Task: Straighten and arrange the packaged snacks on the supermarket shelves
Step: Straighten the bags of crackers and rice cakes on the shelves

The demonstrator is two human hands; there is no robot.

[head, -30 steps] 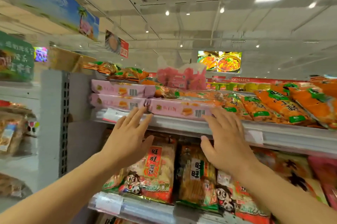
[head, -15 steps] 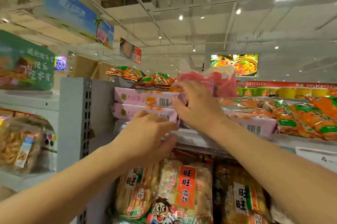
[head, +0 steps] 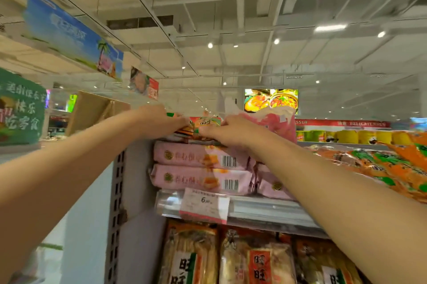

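Orange snack packet (head: 205, 125): atop two stacked pink packets (head: 203, 168) (barcodes outward), top shelf (head: 265, 208). Pinched by left hand (head: 161, 121) and right hand (head: 226, 132), fingers curled.

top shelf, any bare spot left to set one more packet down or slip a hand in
No bare spot shows on the top shelf. Pink packets stack two high at its left end, orange bags crowd the right. Both hands, left hand and right hand, grip an orange packet on the stack. Open air lies only above it.
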